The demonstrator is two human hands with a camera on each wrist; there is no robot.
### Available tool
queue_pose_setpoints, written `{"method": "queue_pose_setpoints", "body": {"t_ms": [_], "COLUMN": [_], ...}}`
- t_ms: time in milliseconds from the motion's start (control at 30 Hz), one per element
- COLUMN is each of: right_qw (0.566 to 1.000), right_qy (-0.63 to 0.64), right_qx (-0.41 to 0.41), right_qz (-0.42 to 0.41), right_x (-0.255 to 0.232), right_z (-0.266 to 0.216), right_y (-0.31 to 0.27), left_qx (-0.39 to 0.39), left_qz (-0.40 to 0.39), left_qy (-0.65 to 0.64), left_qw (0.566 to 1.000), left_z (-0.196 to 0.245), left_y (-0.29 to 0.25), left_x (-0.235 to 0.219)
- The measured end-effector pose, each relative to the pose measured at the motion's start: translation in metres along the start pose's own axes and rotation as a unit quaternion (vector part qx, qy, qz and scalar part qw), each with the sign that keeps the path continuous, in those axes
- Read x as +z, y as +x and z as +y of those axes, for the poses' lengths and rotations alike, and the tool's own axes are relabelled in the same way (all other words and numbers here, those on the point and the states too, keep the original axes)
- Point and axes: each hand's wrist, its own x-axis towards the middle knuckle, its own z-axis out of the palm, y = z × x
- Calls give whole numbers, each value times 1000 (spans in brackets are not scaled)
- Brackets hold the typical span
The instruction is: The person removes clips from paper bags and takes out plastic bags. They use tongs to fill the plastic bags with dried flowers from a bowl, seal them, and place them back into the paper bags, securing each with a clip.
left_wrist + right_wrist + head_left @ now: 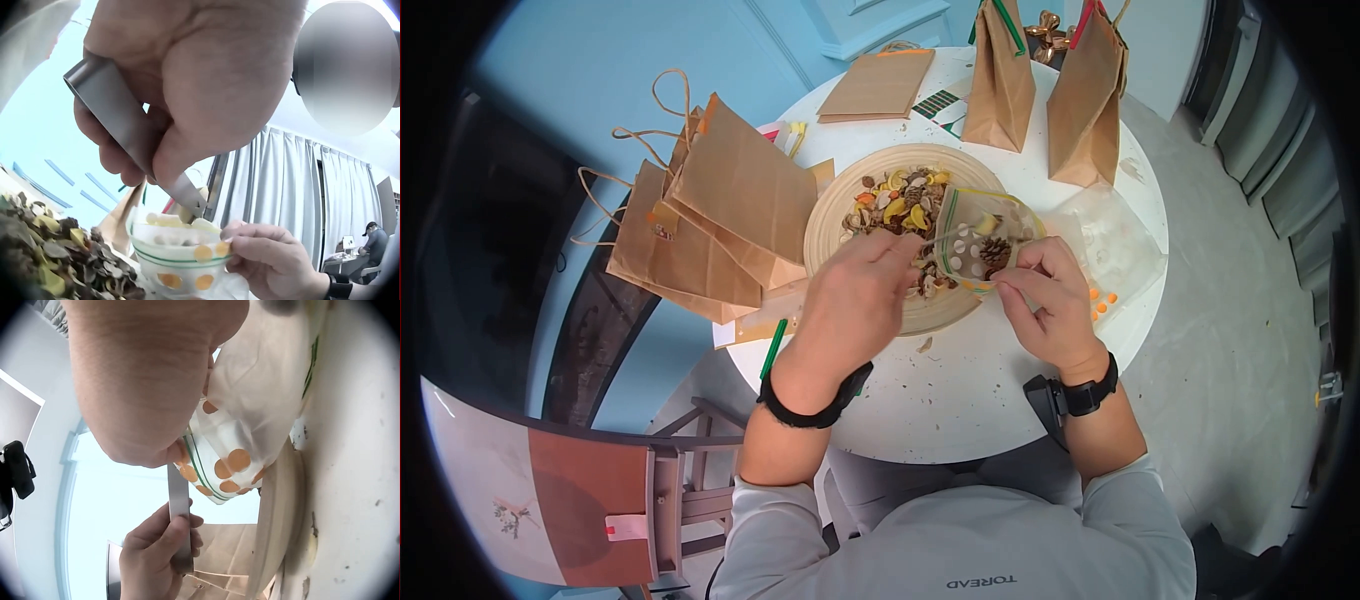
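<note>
My left hand (pixel 860 295) grips metal tongs (pixel 122 115), their tips reaching into the mouth of a dotted clear zip bag (pixel 957 264). A pale yellowish piece (pixel 986 225) is at the tong tips, inside the bag opening. With thumb and fingers my right hand (pixel 1055 300) pinches the bag's near rim, holding it open. A brown pine cone (pixel 996 251) shows inside the bag. Beneath the left hand and the bag lies a round wooden tray (pixel 824 228), heaped with potpourri (pixel 890 207) of dried petals, yellow slices and cones.
Brown paper bags (pixel 740 195) with twisted handles lean at the left. Two upright paper bags (pixel 1000 100) stand at the back right, near a flat paper bag (pixel 875 85). Another clear bag with orange dots (pixel 1115 245) lies right. Crumbs dot the white round table (pixel 920 410).
</note>
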Motion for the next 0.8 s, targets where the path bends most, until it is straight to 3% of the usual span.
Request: {"method": "queue_pose_setpoints", "body": {"t_ms": [233,333,433,600,800], "right_qw": [1000,1000,999,1000,1000], "right_qy": [2,0,-1,-6,1], "right_qx": [7,8,30,20,20], "right_qz": [3,24,27,17,6], "right_x": [-1,1,1,2,2], "right_z": [1,2,1,-1,0], "right_y": [-1,-1,-3,-2,-3], "left_qx": [-19,-50,-113,-157,-202], "left_qz": [-22,22,-27,-46,-79], "left_qy": [67,71,103,165,142], "left_qw": [997,996,988,973,966], "left_z": [6,-13,-21,-28,-44], "left_y": [-6,-35,-74,-104,-88], "left_x": [-11,-33,-47,-31,-12]}}
